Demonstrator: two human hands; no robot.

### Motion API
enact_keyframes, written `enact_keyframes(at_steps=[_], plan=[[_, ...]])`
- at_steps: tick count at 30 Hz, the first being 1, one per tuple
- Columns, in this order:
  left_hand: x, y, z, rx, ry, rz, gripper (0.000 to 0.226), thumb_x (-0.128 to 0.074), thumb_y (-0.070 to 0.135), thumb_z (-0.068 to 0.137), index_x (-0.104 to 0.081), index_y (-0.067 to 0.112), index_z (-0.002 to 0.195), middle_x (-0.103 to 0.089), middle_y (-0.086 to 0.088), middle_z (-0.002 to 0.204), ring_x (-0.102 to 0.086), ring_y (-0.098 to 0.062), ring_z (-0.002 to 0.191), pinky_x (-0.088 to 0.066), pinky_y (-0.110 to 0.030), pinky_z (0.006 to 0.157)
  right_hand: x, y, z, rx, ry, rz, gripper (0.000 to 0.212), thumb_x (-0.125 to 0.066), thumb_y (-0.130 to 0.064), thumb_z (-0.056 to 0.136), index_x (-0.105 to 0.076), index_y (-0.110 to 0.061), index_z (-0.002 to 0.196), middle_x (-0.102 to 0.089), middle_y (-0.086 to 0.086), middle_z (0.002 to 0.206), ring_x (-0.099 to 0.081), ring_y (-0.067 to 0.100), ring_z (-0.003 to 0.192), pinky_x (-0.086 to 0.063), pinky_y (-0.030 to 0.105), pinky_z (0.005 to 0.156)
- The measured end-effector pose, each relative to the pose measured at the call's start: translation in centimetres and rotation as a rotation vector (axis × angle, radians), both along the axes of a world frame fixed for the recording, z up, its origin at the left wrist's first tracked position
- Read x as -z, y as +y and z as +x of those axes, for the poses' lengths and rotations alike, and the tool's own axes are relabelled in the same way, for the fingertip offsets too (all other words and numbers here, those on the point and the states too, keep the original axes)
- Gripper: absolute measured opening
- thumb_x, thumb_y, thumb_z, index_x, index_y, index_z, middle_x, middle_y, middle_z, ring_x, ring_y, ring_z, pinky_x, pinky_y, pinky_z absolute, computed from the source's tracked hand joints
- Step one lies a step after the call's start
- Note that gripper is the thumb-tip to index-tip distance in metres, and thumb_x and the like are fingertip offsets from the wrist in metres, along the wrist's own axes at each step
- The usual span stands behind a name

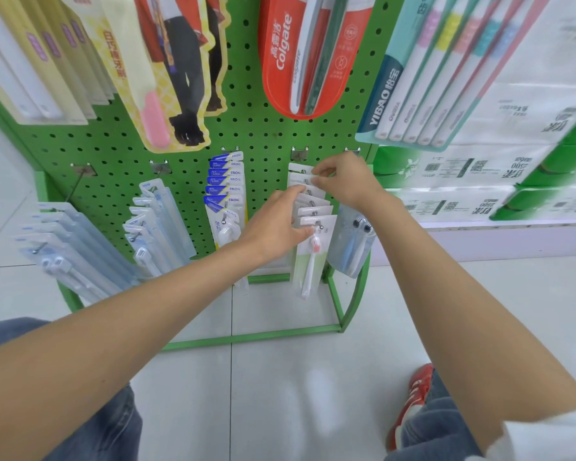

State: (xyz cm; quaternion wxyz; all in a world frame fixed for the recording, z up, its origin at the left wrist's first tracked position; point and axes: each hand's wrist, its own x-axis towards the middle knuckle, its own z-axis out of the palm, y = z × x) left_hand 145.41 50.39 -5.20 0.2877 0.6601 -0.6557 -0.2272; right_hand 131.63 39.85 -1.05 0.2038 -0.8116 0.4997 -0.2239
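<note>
1. The right hand [343, 181] pinches the top edge of a rear pack in a row of white card toothbrush packs [315, 212], thumb and fingertips closed narrowly on it.
2. The left hand [276, 227] lies with fingers stretched out against the row's left edge, gripping nothing.
3. The packs hang on a thin metal hook [320, 224] low on the green perforated pegboard [263, 134], just right of blue-topped Frog toothbrush packs [226, 181].
</note>
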Motion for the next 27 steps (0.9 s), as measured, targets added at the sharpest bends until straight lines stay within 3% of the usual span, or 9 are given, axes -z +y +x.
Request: enact_keyframes(at_steps=[6,9,13,20,23,27], plan=[[0.2,-0.2,-0.2,-0.005,-0.002,0.002,0.075,-0.071,0.034,0.086,-0.031,0.031,0.149,-0.043,0.000,0.137,-0.059,-0.014,0.091,-0.051,-0.041,0.091,-0.1,-0.5,1.0,0.062,0.010,0.064,0.016,-0.064,-0.016,0.092,-0.076,-0.009,0.098,-0.073,0.006,0.096,-0.059,0.012,0.070,-0.047,0.025,0.066],[0.3,-0.3,-0.3,-0.005,0.004,0.001,0.074,-0.071,0.032,0.087,-0.031,0.030,0.148,-0.042,-0.001,0.139,-0.062,-0.014,0.088,-0.051,-0.041,0.090,-0.4,-0.4,0.8,0.062,0.037,0.039,0.016,-0.062,-0.014,0.092,-0.076,-0.007,0.095,-0.074,0.008,0.093,-0.063,0.019,0.078,-0.055,0.034,0.076],[0.3,-0.4,-0.4,-0.011,0.009,0.003,0.075,-0.072,0.032,0.086,-0.031,0.029,0.148,-0.042,-0.003,0.141,-0.063,-0.017,0.088,-0.051,-0.041,0.091,-0.6,-0.2,0.2,0.059,0.063,-0.012,0.016,-0.062,-0.015,0.093,-0.076,-0.008,0.097,-0.073,0.008,0.094,-0.065,0.021,0.084,-0.052,0.030,0.075],[0.5,-0.4,-0.5,-0.017,0.021,0.003,0.074,-0.071,0.032,0.086,-0.031,0.030,0.148,-0.042,-0.002,0.140,-0.063,-0.016,0.089,-0.051,-0.041,0.091,-0.3,0.9,-1.0,0.081,0.076,-0.057,0.020,-0.056,-0.011,0.091,-0.074,-0.002,0.090,-0.073,0.014,0.089,-0.067,0.030,0.087,-0.056,0.039,0.079],[0.5,-0.4,-0.6,-0.022,0.013,0.005,0.074,-0.070,0.033,0.084,-0.031,0.031,0.147,-0.041,-0.001,0.141,-0.061,-0.021,0.098,-0.052,-0.043,0.090,0.0,1.4,-1.3,0.099,0.106,-0.067,0.021,-0.052,-0.010,0.091,-0.069,0.000,0.097,-0.069,0.014,0.086,-0.064,0.034,0.085,-0.054,0.039,0.074],[0.5,-0.4,-0.9,-0.033,-0.012,0.015,0.075,-0.069,0.029,0.083,-0.030,0.031,0.147,-0.040,-0.001,0.142,-0.061,-0.022,0.100,-0.052,-0.043,0.088,0.0,2.5,-1.9,0.096,0.134,-0.104,0.038,-0.048,-0.011,0.090,-0.057,-0.008,0.126,-0.048,-0.001,0.062,-0.052,0.027,0.069,-0.049,0.035,0.067]])
